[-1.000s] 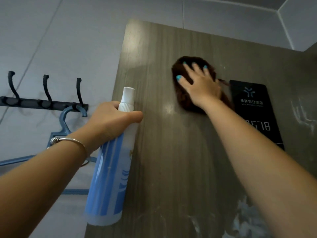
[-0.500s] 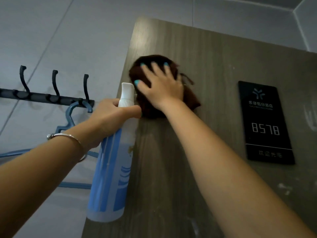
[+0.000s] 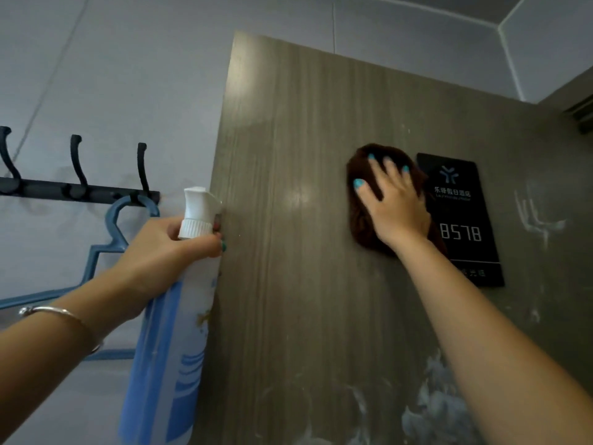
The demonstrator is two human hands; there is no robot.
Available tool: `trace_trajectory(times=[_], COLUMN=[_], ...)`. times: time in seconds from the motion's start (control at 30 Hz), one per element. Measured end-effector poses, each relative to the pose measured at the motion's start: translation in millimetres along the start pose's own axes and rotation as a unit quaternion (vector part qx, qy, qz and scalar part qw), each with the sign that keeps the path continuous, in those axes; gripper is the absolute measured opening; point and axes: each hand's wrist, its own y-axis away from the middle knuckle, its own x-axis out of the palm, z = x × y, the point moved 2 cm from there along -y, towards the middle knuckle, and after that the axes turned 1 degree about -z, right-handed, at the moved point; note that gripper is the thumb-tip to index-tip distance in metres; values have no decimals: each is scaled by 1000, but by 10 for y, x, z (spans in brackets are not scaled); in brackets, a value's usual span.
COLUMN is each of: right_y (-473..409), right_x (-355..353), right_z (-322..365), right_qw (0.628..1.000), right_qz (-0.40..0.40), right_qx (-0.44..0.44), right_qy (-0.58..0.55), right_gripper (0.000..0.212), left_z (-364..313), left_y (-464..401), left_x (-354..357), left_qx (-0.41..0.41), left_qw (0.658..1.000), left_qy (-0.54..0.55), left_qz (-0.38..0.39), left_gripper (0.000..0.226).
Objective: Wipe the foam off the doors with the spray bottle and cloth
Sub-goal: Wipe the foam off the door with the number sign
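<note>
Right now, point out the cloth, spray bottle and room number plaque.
cloth (image 3: 361, 220), head view, brown fabric left of the pressing hand.
spray bottle (image 3: 167, 364), head view, blue-striped body below the grip.
room number plaque (image 3: 462, 234), head view, on the digits 8578.

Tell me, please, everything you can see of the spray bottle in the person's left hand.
The translucent plastic spray bottle with blue stripes has a white ribbed collar and a white nozzle head, which points toward the grey wood-grain door. It is held roughly upright by the door's left edge. The left hand grips its neck, fingers curled below the collar.
</note>
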Motion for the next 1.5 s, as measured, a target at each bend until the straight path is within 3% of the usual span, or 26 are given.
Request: trace_trajectory(times=[0.1, 0.2, 0.3, 0.47, 0.6, 0.7, 0.87, 1.03, 1.1, 1.23, 1.4, 1.5], right_y=[136, 264, 504, 974, 878, 714, 588, 742, 922, 1457, 2147, 1923], right_x=[-2, 123, 351, 602, 517, 423, 164, 230, 377, 646, 766, 725], right_z=[-62, 290, 947, 1740, 1442, 874, -166, 73, 459, 1206, 1010, 928], right_qw=[998, 996, 999, 982, 972, 986, 999, 989, 993, 992, 971, 964], right_qz=[2, -18, -37, -27, -1, -19, -44, -56, -54, -89, -61, -38], right_qx=[56, 91, -2, -187, -234, -167, 27, 134, 100, -92, -231, -264], right_qy=[-11, -15, 3, 26, 20, 12, -6, -26, -19, -13, -4, 2], right_gripper=[60, 61, 62, 61, 58, 59, 61, 59, 59, 58, 53, 54], left_z=[56, 86, 63, -23, -32, 2, 80, 141, 165, 204, 202, 148], left_y=[71, 129, 163, 229, 242, 285, 409, 523, 547, 586, 713, 792], left_x=[-50, -86, -159, -219, -83, 34, 20, -181, -240, -275, -173, -68], left_qx=[-8, -12, 0, 4, -11, -34, -30, -31, -36, -33, -51, -43], left_qw=[1000, 1000, 1000, 1000, 999, 998, 998, 999, 999, 999, 998, 999], left_qy=[3, 2, 6, 12, 32, 55, 51, -2, -14, -11, 26, 5], left_qz=[14, 24, 9, 3, -1, 8, -10, 8, 11, -4, -24, -14], left_gripper=[60, 38, 39, 63, 36, 31, 48, 69, 71, 65, 64, 60])
